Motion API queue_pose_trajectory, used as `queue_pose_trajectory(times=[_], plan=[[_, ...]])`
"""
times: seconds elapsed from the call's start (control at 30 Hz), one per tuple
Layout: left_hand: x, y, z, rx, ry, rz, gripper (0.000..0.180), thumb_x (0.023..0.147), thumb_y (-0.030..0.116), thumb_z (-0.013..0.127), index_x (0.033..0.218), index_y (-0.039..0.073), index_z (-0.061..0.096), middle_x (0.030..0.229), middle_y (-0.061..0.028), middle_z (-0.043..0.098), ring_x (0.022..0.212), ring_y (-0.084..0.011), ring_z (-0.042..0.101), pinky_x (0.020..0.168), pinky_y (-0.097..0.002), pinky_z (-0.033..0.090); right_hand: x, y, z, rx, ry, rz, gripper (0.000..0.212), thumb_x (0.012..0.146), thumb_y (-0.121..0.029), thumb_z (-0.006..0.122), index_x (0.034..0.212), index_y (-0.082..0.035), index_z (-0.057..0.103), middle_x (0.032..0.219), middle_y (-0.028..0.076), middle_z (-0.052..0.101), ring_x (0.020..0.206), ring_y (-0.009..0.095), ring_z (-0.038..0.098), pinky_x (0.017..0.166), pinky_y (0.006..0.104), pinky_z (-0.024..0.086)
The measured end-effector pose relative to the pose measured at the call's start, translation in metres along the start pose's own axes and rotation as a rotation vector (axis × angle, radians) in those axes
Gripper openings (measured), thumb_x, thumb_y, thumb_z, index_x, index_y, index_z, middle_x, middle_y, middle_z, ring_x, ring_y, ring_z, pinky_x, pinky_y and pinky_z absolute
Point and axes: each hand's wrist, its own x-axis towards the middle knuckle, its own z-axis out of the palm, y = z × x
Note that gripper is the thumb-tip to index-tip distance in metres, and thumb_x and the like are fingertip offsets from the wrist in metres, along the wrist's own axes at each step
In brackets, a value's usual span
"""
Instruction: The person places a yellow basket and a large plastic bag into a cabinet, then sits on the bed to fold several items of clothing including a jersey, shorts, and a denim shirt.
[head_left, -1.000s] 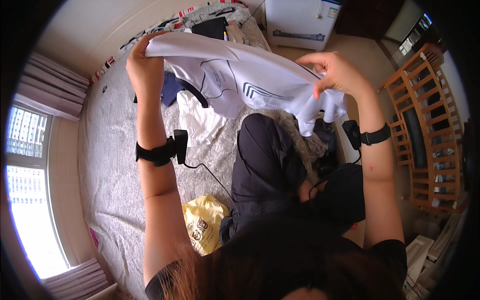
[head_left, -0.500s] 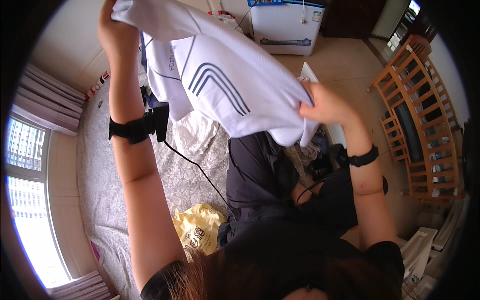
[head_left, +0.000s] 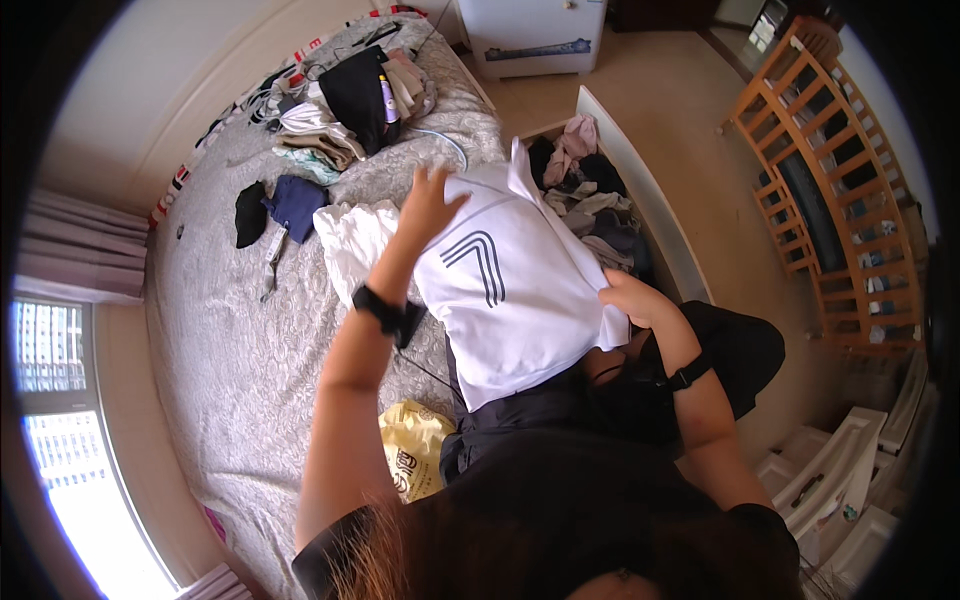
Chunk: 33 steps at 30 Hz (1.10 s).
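Observation:
A white jersey [head_left: 525,300] with a dark striped print lies spread over my lap and the edge of the bed. My left hand [head_left: 432,205] is over its far left part, fingers spread and holding nothing; whether it touches the cloth I cannot tell. At the jersey's right edge my right hand [head_left: 637,300] is closed, pinching the fabric between thumb and fingers. Crumpled white cloth [head_left: 350,245] sits on the bed beside my left forearm.
Folded clothes [head_left: 320,135] and a black garment [head_left: 352,95] are piled on the bed [head_left: 230,350]. An open drawer [head_left: 660,215] holds more clothes, ahead on the right. A yellow bag [head_left: 412,440] lies by my left hip. A wooden crib frame [head_left: 830,190] stands farther right.
The jersey has come down from raised in front of me to lie across my lap. My left hand has let go of it and lowered; my right hand still grips its edge.

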Motion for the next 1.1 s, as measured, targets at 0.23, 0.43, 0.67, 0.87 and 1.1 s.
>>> queue_pose_trajectory(times=[0.23, 0.43, 0.67, 0.87, 1.1], plan=[[-0.256, -0.15, 0.101, -0.614, -0.299, -0.844, 0.105, 0.11, 0.071, 0.072, 0.164, -0.016, 0.051, 0.158, -0.0401, 0.063, 0.148, -0.0457, 0.065, 0.119, -0.0497, 0.057, 0.087, 0.044, -0.007, -0.503, -0.214, 0.494, 0.103, 0.108, -0.05, 0.084, 0.18, 0.0, 0.029, 0.156, 0.032, 0.067, 0.129, 0.043, 0.077, 0.096, 0.0624, 0.072], [-0.321, -0.123, 0.087, -0.694, -0.3, -0.579, 0.081, 0.109, 0.04, 0.088, 0.163, -0.007, 0.052, 0.153, -0.0192, 0.07, 0.13, -0.0245, 0.071, 0.111, -0.0406, 0.057, 0.178, 0.133, -0.01, -0.933, -0.151, 0.371, 0.108, 0.091, -0.057, 0.095, 0.159, 0.005, 0.039, 0.141, 0.034, 0.073, 0.126, 0.043, 0.078, 0.097, 0.0574, 0.067], [-0.302, -0.099, 0.003, -1.191, -0.333, -0.846, 0.075, 0.112, 0.034, 0.083, 0.167, -0.005, 0.05, 0.145, -0.0197, 0.074, 0.128, -0.0291, 0.076, 0.106, -0.0451, 0.065, 0.185, 0.103, -0.055, -0.633, 0.05, -0.032, 0.066, 0.1, -0.031, 0.093, 0.149, 0.003, 0.064, 0.14, 0.02, 0.073, 0.121, 0.027, 0.076, 0.104, 0.042, 0.06], [-0.291, -0.119, -0.059, -1.349, -0.538, -0.843, 0.093, 0.097, 0.036, 0.096, 0.165, -0.01, 0.053, 0.141, -0.0221, 0.076, 0.128, -0.0338, 0.078, 0.107, -0.0457, 0.066, 0.073, -0.072, -0.041, -0.312, 0.017, -0.085, 0.085, 0.101, -0.026, 0.094, 0.174, -0.009, 0.054, 0.167, 0.011, 0.061, 0.149, 0.022, 0.06, 0.125, 0.0378, 0.049], [-0.332, -0.115, -0.122, -1.448, -0.472, -0.764, 0.105, 0.073, 0.022, 0.095, 0.166, -0.007, 0.055, 0.139, -0.0241, 0.077, 0.126, -0.0404, 0.079, 0.116, -0.0509, 0.064, -0.007, -0.101, -0.049, -0.282, -0.224, 0.362, 0.016, 0.104, -0.01, 0.088, 0.117, -0.002, 0.082, 0.106, 0.003, 0.082, 0.092, 0.008, 0.072, 0.085, 0.0265, 0.058]])
